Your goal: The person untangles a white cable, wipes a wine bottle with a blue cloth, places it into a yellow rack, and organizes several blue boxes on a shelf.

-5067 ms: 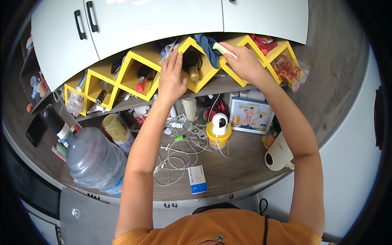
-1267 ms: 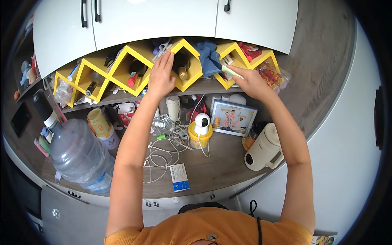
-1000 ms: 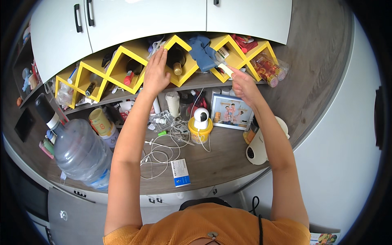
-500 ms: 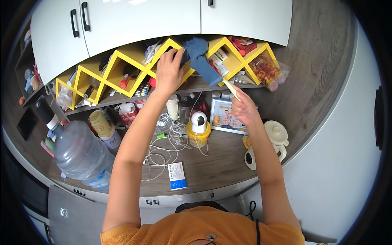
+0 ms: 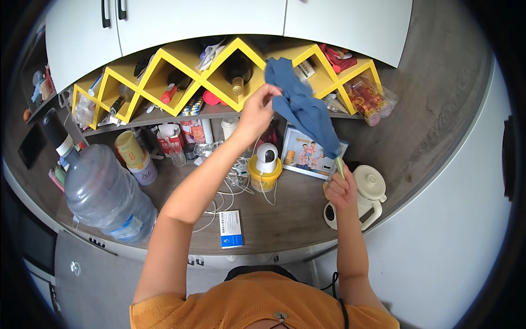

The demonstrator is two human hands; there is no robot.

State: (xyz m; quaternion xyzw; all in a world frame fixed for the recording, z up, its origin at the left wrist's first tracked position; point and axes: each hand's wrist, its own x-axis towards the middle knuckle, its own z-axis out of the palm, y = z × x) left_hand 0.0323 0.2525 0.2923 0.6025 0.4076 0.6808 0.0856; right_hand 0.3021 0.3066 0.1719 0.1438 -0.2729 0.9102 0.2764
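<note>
A blue cloth [image 5: 304,109] hangs in front of the yellow zigzag shelf [image 5: 203,77], draped over the end of a stick with a pale green handle [image 5: 339,166]. My right hand [image 5: 341,189] is closed round that handle, low in front of the framed photo [image 5: 312,153]. At the cloth's left edge, the fingertips of my left hand [image 5: 256,114] pinch the fabric. Behind them, a bottle with a gold neck [image 5: 238,85] lies in a shelf compartment. Whatever part of the stick runs inside the cloth is hidden.
A white camera [image 5: 267,156] stands on a yellow tub amid tangled white cables. Nearby are a blue-and-white box [image 5: 230,229], a large water bottle [image 5: 107,189] at left and a cream kettle [image 5: 369,183] beside my right forearm. White cabinet doors [image 5: 203,22] hang above.
The cloth and stick have come away from the shelf, toward me and to the right. My right hand has dropped lower; my left has left the shelf compartment and reached the cloth.
</note>
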